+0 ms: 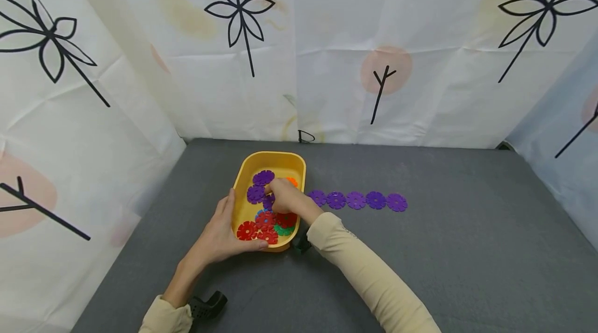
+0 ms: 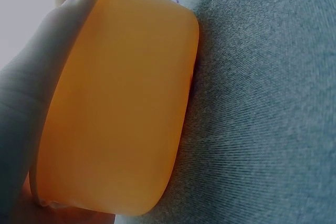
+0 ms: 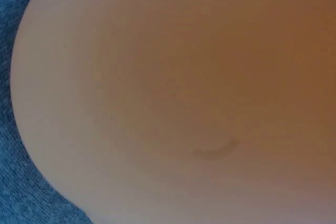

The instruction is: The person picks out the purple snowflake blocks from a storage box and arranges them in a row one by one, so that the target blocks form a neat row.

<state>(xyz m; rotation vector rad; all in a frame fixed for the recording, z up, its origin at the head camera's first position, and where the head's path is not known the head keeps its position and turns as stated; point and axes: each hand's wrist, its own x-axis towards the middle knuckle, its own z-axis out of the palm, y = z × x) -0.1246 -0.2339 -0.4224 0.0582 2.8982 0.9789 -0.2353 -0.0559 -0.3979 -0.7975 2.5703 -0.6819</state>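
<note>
A yellow plastic bin contains several flower-shaped plastic discs. Purple discs lie toward its far left, red discs at the near end, with a green disc and an orange disc at the right side. My left hand grips the bin's near left corner; in the left wrist view the thumb lies along the orange-looking wall. My right hand reaches down inside, over the discs beside the purple ones. Its fingertips are mostly hidden, so I cannot tell whether they pinch a disc.
On the grey table, a row of several purple discs runs rightward from the bin. White curtains with plant drawings stand behind and at the sides. A black wrist mount sits by the left wrist.
</note>
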